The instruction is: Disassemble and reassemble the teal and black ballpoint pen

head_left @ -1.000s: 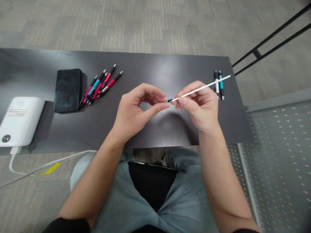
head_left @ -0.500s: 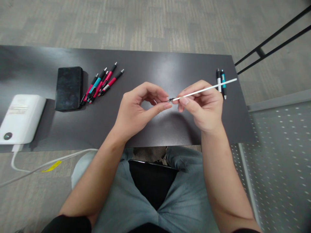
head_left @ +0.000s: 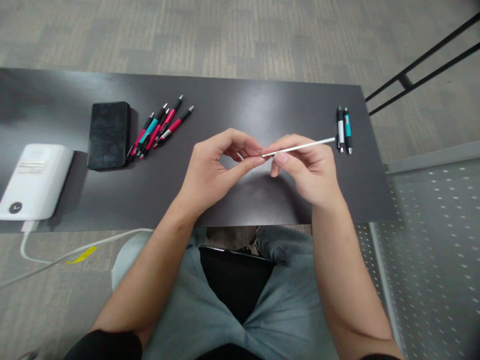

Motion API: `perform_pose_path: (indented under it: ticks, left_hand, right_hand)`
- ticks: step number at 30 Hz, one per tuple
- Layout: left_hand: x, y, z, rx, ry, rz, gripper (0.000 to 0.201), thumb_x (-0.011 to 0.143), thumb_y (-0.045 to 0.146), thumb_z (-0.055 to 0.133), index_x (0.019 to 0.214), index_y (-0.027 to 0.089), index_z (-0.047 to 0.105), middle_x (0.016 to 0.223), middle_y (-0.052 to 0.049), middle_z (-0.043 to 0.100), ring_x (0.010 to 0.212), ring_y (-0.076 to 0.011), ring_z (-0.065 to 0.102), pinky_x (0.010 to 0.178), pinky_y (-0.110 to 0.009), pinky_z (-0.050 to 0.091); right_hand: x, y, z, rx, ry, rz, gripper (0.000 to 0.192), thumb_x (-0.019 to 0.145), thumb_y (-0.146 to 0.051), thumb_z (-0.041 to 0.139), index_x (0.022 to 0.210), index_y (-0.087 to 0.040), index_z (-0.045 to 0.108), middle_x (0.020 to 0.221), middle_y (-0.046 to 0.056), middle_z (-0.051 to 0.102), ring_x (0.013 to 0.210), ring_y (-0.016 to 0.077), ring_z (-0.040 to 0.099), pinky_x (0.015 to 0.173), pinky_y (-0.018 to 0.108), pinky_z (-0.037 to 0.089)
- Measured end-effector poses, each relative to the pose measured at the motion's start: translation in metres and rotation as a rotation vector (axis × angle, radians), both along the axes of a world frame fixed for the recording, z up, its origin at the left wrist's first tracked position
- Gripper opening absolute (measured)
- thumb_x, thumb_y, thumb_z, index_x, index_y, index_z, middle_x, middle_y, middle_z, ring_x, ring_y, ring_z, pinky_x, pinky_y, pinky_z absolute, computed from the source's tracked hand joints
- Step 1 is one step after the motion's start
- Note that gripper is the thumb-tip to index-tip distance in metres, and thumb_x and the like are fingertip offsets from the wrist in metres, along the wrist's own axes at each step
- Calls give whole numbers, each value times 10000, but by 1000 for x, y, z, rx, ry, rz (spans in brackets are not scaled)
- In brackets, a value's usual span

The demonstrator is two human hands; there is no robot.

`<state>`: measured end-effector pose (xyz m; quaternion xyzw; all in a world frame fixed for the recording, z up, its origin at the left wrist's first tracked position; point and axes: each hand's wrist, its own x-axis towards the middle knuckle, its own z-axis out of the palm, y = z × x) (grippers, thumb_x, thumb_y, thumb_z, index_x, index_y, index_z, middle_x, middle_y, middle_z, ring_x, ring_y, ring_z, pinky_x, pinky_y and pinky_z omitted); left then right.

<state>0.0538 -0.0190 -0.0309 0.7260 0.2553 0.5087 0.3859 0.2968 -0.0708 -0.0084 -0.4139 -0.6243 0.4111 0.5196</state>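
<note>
refill [head_left: 300, 146] now sits lower, its tip hidden inside my left grip [head_left: 219, 167]; right grip [head_left: 305, 167] pinches its shaft. seems i've seated something on it. pens [head_left: 344, 129] beyond, on desk [head_left: 243, 105].

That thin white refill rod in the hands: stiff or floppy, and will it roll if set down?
The thin white plastic refill rod stays straight though the right hand pinches only one end, so it is probably fairly stiff and light. It looks round and slim, so it would likely roll on the smooth dark table. Possibly slippery.
</note>
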Motion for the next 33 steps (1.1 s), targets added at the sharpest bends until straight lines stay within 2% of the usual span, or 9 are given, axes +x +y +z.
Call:
perform_pose_path:
  ticks: [5, 9, 13, 16, 18, 23, 27, 30, 33]
  left_hand:
    - [0, -1, -3, 6, 56, 28, 543, 1052, 782, 1083, 1286, 332, 889, 1043, -5, 895, 931, -250, 827, 807, -473, 721]
    - [8, -8, -3, 33, -59, 92, 544, 1051, 721, 1109, 1290, 293, 873, 1034, -7, 884, 864, -216, 833, 780, -444, 738]
    - [9, -12, 7, 38, -80, 127, 511, 1070, 677, 1110, 1311, 304, 857, 1116, -16, 855, 884, -197, 842, 836, -424, 749]
    - [-8, -4, 15, 76, 14, 167, 566, 1017, 717, 1135, 1329, 323, 875, 1179, -33, 831, 997, -238, 841, 874, -432, 731]
    - [-26, 8, 13, 172, 212, 177, 495, 1097, 738, 1040, 1324, 321, 900, 1182, -55, 856, 1049, -288, 834, 905, -470, 710]
    - [-58, 30, -13, 196, 625, 233, 312, 1214, 626, 845, 1343, 359, 941, 1342, -105, 902, 1284, -408, 789, 1202, -645, 613]
    - [-54, 27, -25, 131, 714, 286, 208, 1202, 462, 802, 1291, 365, 963, 1343, -109, 906, 1336, -435, 758, 1236, -690, 543]
    - [-49, 24, -20, 85, 713, 275, 145, 1173, 407, 826, 1185, 355, 960, 1279, -91, 925, 1295, -421, 782, 1262, -705, 521]
    - [-49, 23, -8, 39, 624, 231, 143, 1174, 439, 848, 1208, 348, 953, 1265, -66, 947, 1238, -386, 831, 1269, -673, 545]
  right_hand:
    - [-1, -1, -4, 32, -5, -51, 224, 1092, -556, 1080, 1071, -341, 1022, 1025, 17, 939, 643, 162, 712, 584, 357, 624]
    - [-4, 0, -10, -49, -31, -65, 338, 1039, -646, 1108, 1117, -336, 1000, 1030, 44, 945, 689, 213, 737, 609, 424, 657]
    - [-10, 3, -15, -114, 8, -26, 434, 1073, -775, 1021, 1142, -352, 953, 1133, 71, 960, 858, 274, 818, 741, 478, 771]
    - [-11, 7, -19, -100, 62, -65, 488, 1072, -827, 990, 1131, -352, 896, 1163, 65, 966, 949, 278, 856, 815, 466, 801]
    - [-6, 8, -20, -70, 75, -133, 519, 1061, -842, 990, 1143, -340, 887, 1090, 43, 948, 911, 257, 855, 789, 427, 784]
    - [17, 6, -9, -52, -142, -239, 478, 1108, -812, 950, 1232, -351, 966, 1009, 34, 883, 933, 266, 852, 875, 444, 774]
    - [29, 3, -1, -9, -282, -202, 224, 1153, -567, 951, 1253, -369, 986, 1096, 48, 891, 982, 303, 839, 1002, 553, 779]
    - [35, 0, 0, -10, -297, -202, 137, 1125, -459, 960, 1231, -371, 960, 1061, 39, 885, 975, 319, 837, 1041, 600, 766]
    - [42, -5, 5, -46, -334, -211, 150, 1118, -506, 973, 1171, -375, 925, 1046, 48, 890, 980, 334, 851, 1025, 607, 784]
